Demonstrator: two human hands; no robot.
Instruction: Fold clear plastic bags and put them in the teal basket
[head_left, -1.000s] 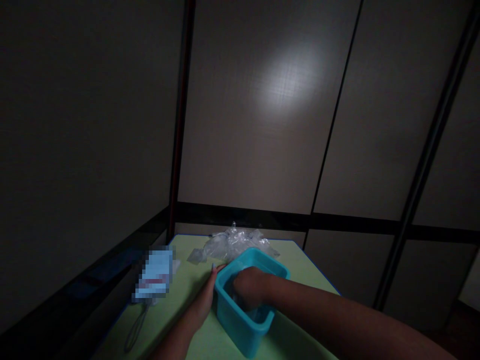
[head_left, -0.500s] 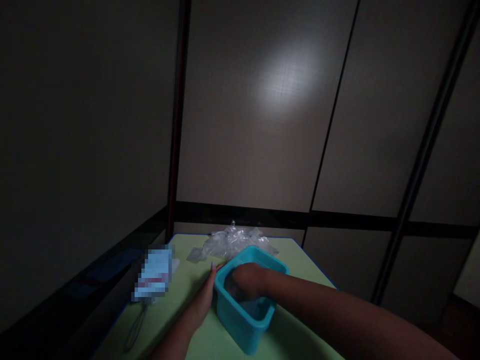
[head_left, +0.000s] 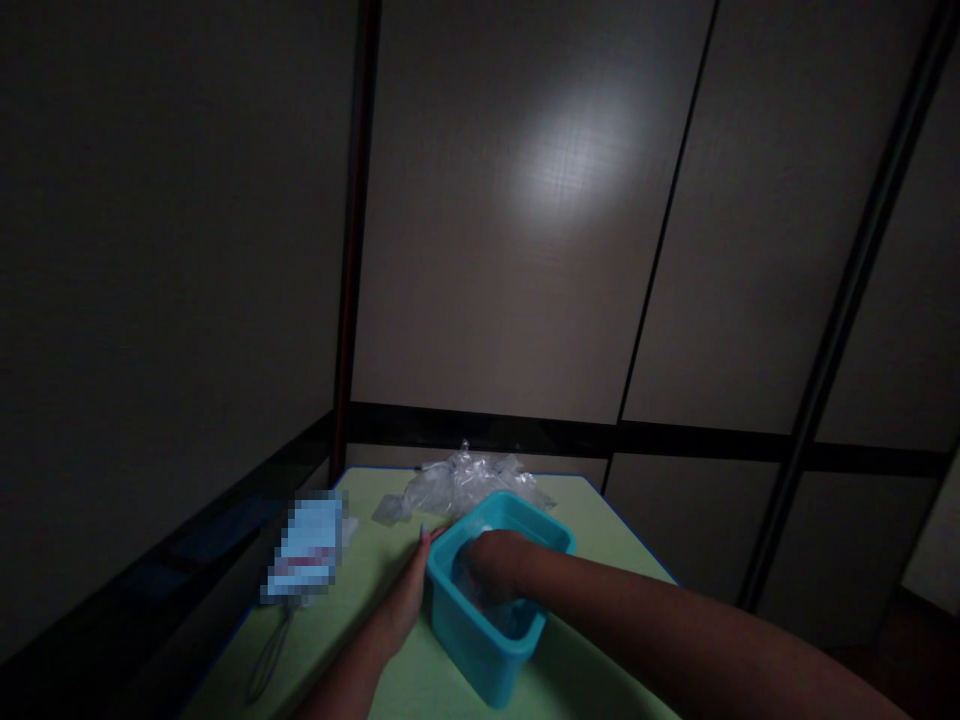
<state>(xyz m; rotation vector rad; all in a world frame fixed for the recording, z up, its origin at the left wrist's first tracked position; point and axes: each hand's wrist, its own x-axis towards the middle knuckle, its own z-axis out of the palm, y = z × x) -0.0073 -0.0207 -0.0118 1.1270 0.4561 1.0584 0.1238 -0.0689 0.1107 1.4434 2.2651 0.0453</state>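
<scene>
A turquoise plastic bin (head_left: 480, 650) stands on the table in front of me. Against its left outer wall lies my left hand (head_left: 411, 590), thumb raised and fingers stretched along the side, partly hidden behind the bin. My right hand (head_left: 499, 562) reaches down inside, curled, with its fingertips hidden. Crumpled clear plastic (head_left: 517, 618) shows around and below those fingers in the bin, and the hand appears closed on some of it.
A heap of crumpled clear plastic bags (head_left: 469, 485) lies behind the bin on the pale green table (head_left: 375, 560). At the left edge is a blurred light-blue item (head_left: 307, 545) with a looped strap (head_left: 268, 660). Dark panels (head_left: 487, 300) stand behind the table.
My right hand has shifted slightly inside the bin, and the plastic around its fingers has moved. The left hand and the bin stay where they were.
</scene>
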